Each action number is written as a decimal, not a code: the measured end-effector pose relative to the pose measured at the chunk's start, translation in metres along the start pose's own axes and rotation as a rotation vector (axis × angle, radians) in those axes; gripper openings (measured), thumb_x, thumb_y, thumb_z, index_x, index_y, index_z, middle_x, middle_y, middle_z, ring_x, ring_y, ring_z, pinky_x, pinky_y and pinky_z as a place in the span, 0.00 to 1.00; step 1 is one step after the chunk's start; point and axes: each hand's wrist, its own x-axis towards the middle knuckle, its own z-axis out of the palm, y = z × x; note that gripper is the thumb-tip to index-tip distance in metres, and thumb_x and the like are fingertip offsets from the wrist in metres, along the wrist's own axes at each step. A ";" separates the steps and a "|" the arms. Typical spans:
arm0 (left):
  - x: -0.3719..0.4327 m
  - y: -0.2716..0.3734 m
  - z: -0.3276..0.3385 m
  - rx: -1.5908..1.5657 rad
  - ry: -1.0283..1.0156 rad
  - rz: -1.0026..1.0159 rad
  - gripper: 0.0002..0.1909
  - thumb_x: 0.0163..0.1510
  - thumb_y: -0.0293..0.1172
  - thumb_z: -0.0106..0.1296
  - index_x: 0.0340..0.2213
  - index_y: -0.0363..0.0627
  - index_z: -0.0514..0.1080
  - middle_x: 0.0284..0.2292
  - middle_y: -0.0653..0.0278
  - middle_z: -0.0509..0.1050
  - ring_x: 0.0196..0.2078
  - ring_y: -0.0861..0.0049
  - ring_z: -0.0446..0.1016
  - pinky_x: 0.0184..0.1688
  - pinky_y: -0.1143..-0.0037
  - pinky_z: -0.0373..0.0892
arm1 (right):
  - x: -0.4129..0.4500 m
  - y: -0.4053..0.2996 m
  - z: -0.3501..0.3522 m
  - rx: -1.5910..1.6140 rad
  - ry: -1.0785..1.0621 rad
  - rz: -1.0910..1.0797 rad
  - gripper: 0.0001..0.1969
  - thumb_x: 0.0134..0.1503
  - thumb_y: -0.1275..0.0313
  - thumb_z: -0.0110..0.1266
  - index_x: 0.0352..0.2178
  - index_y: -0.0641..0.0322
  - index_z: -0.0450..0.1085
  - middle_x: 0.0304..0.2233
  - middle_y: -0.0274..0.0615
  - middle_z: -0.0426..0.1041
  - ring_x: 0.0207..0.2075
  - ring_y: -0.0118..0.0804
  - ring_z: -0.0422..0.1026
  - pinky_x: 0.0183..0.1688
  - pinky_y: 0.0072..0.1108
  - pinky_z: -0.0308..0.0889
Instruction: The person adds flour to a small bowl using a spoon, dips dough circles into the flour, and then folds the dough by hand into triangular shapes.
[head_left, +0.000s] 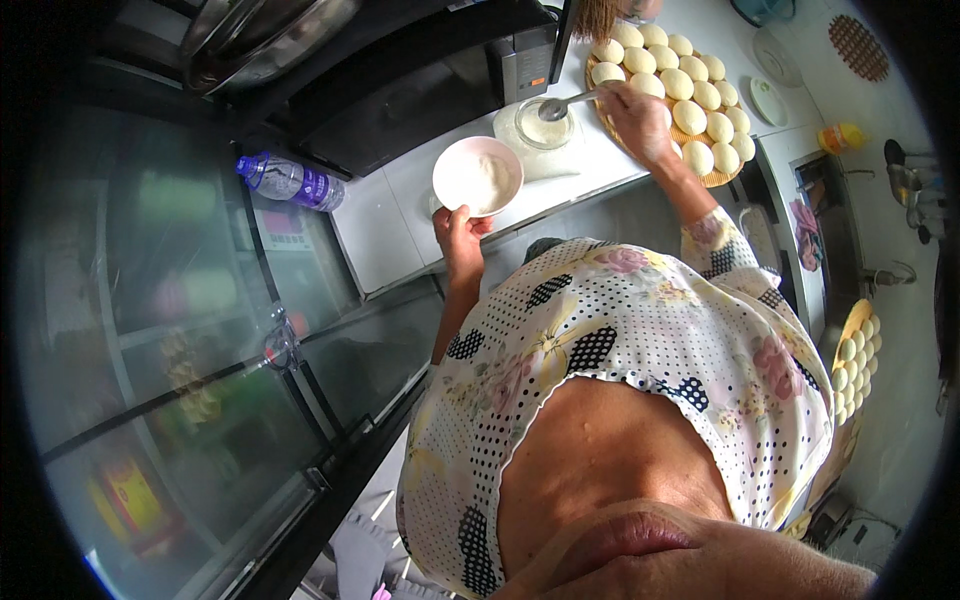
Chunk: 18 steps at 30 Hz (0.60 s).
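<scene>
My left hand (463, 234) grips the near rim of a pale pink bowl (448, 174), which holds a white powder (487, 180). In my right hand (636, 120) is a metal spoon (555, 109), its head over the open mouth of a clear container (525, 146) with white granular or powdery contents. The container stands on the white tiled counter, just right of the bowl. Beside and partly behind my right hand lies a round woven tray (714, 178) covered with several round pale dough pieces (677, 84).
A black microwave oven (517, 67) stands behind the container. A plastic bottle with a purple label (296, 182) lies at the counter's left end, near a glass-doored cabinet (315, 262). Farther right are a small plate (768, 101), a sink (829, 217) and another tray of dough pieces (855, 367).
</scene>
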 end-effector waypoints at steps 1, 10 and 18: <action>-0.002 0.002 0.001 0.001 -0.008 -0.002 0.17 0.43 0.30 0.44 0.35 0.33 0.57 0.24 0.56 0.67 0.19 0.75 0.67 0.20 0.79 0.65 | 0.001 0.014 0.006 0.011 -0.050 -0.026 0.07 0.50 0.74 0.45 0.28 0.68 0.67 0.21 0.47 0.71 0.22 0.33 0.72 0.26 0.19 0.66; -0.003 0.015 0.001 0.124 -0.146 -0.048 0.18 0.44 0.30 0.43 0.36 0.31 0.54 0.26 0.54 0.66 0.20 0.75 0.67 0.22 0.79 0.65 | 0.007 0.006 0.026 -0.190 -0.156 -0.258 0.17 0.44 0.70 0.51 0.37 0.65 0.64 0.34 0.48 0.68 0.33 0.45 0.68 0.36 0.27 0.65; -0.013 -0.002 0.047 0.254 -0.038 -0.069 0.20 0.43 0.33 0.45 0.35 0.35 0.52 0.28 0.56 0.65 0.25 0.74 0.67 0.28 0.77 0.64 | -0.015 -0.023 0.091 -0.174 -0.702 -0.646 0.25 0.39 0.62 0.52 0.41 0.59 0.61 0.39 0.48 0.64 0.38 0.45 0.66 0.43 0.29 0.60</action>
